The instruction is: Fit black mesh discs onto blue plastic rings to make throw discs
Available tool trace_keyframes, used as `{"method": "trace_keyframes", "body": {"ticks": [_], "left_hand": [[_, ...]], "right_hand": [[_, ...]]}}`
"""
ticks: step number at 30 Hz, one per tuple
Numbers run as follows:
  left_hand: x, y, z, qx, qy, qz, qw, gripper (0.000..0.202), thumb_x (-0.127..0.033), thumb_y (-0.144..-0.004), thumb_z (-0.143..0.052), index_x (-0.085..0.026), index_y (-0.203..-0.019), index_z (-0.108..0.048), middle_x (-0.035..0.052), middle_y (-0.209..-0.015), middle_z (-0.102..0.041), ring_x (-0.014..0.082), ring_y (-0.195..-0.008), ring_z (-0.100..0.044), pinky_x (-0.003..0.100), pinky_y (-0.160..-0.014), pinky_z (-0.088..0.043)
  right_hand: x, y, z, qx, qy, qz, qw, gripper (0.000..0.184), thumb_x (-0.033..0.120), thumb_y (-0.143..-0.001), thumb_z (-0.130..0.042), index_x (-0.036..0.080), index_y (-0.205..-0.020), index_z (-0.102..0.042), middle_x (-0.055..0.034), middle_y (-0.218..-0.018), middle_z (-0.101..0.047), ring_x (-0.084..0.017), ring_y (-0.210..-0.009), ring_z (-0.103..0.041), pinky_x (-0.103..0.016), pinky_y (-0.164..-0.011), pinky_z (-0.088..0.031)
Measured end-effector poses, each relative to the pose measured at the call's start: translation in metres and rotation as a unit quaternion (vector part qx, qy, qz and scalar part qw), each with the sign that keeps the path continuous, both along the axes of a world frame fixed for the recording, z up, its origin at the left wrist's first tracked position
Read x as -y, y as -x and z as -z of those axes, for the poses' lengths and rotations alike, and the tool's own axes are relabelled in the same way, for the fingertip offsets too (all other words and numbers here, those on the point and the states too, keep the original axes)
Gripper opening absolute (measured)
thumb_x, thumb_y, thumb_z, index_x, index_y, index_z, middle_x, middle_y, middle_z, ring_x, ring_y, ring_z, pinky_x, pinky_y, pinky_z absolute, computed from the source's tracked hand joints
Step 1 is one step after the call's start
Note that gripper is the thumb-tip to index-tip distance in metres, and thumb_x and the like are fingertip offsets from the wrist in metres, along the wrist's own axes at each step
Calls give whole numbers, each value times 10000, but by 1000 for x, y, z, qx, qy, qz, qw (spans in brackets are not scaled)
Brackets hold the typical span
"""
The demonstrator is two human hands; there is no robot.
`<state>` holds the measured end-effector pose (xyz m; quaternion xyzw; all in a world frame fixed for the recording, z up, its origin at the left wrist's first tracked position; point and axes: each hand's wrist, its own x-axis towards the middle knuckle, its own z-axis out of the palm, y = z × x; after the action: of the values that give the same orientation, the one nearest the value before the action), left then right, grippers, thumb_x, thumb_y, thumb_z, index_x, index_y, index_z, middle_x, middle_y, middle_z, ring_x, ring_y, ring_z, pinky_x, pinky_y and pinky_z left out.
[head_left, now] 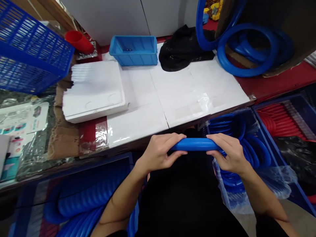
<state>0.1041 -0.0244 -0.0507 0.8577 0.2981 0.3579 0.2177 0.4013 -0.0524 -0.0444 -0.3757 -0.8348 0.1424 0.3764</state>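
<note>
Just beside a white-topped bench (145, 95), both hands (161, 149) (229, 151) grip a blue ring (196, 144) among crates (268, 141)

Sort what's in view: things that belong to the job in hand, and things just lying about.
Belongs:
blue ring, seen edge-on, gripped by the left hand and right hand
probably the stacked blue rings

Apparently lying about:
red cup
black cloth
light blue bin
white foam slab
</note>
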Motion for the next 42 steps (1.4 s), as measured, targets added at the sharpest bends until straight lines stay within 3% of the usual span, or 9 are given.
{"method": "trace_keyframes", "body": {"ticks": [5, 11, 15, 18, 21, 28, 32, 37, 42], "left_hand": [[4, 13, 2, 73, 51, 10, 996, 480, -339, -922, -857, -189, -1355, -715, 120, -1133, -831, 242, -964, -808, 329, -865, -625], [13, 61, 21, 236, 152, 47, 959, 546, -550, -891, -858, -193, -1295, -772, 129, -1038, -820, 267, -911, -784, 372, -811, -637], [14, 63, -2, 86, 182, 55, 978, 567, -489, -945, -816, -196, -1412, -684, 160, -1230, -791, 292, -1107, -781, 381, -945, -633], [12, 35, -33, -32, 112, 94, 989, 652, -497, -958, -811, -183, -1493, -609, 158, -1307, -777, 281, -1143, -778, 363, -975, -626], [14, 3, -47, -88, 25, 63, 994, 508, -409, -1030, -725, -142, -1446, -608, 145, -1235, -797, 266, -1025, -801, 356, -869, -638], [24, -9, -22, -46, -18, -41, 998, 435, -351, -991, -754, -149, -1362, -655, 119, -1135, -818, 257, -913, -811, 346, -781, -635], [25, 16, -12, 16, 76, -23, 997, 442, -345, -957, -809, -204, -1362, -705, 99, -1192, -828, 242, -1027, -814, 327, -924, -635], [20, 66, 3, 110, 133, -108, 979, 495, -558, -934, -797, -210, -1286, -771, 111, -1175, -831, 284, -1046, -801, 362, -916, -643], [6, 72, -18, -30, 194, -29, 980, 423, -479, -936, -810, -201, -1246, -735, 79, -1114, -812, 218, -951, -783, 279, -831, -617]], "right_hand": [[-3, 0, -13, 17, -16, -11, 1000, 569, 329, -935, -844, 162, -1439, -640, -151, -1184, -803, -304, -1017, -794, -439, -908, -646], [4, -46, -32, -9, 50, -48, 998, 554, 489, -982, -775, 209, -1446, -660, -118, -1185, -809, -302, -1074, -796, -412, -970, -642], [9, -41, -29, 31, 31, -42, 998, 506, 446, -1029, -718, 191, -1460, -643, -125, -1187, -811, -296, -1065, -801, -396, -952, -648], [8, -21, -28, 58, 27, -93, 994, 520, 392, -1027, -728, 163, -1478, -606, -138, -1200, -804, -291, -1053, -799, -407, -932, -656], [8, -7, -28, 59, 9, -78, 995, 513, 312, -1006, -752, 149, -1469, -606, -157, -1223, -795, -298, -1051, -790, -429, -911, -651], [12, 13, -14, 7, 10, -14, 1000, 463, 260, -976, -764, 182, -1418, -649, -135, -1171, -801, -297, -1010, -786, -444, -876, -646], [5, 18, -19, 24, 43, -16, 999, 557, 321, -961, -809, 198, -1470, -620, -132, -1224, -799, -293, -1065, -786, -438, -932, -647], [-7, -13, -27, -7, 92, 14, 996, 519, 433, -958, -808, 235, -1417, -670, -107, -1227, -809, -296, -1068, -802, -411, -962, -658], [-9, -18, -19, -16, 79, -10, 997, 452, 392, -973, -790, 221, -1379, -689, -107, -1211, -812, -299, -1066, -802, -400, -958, -658]]}}
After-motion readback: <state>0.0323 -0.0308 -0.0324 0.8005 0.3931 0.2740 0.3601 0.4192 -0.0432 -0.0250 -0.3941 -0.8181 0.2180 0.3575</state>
